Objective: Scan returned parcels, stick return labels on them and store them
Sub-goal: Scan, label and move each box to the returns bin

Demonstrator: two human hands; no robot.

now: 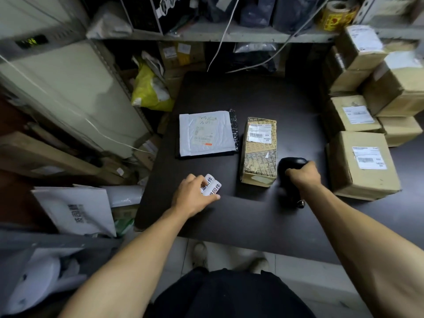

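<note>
dim, greenish light; wide-angle bending at the edges, corners soft and blurred.

Matt dark table point(252, 216); printed cardboard box point(258, 154); crinkled plastic mailer point(206, 134).

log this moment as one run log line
left hand: holds return labels | right hand: grips scanner | box parcel, mailer: on table
</note>
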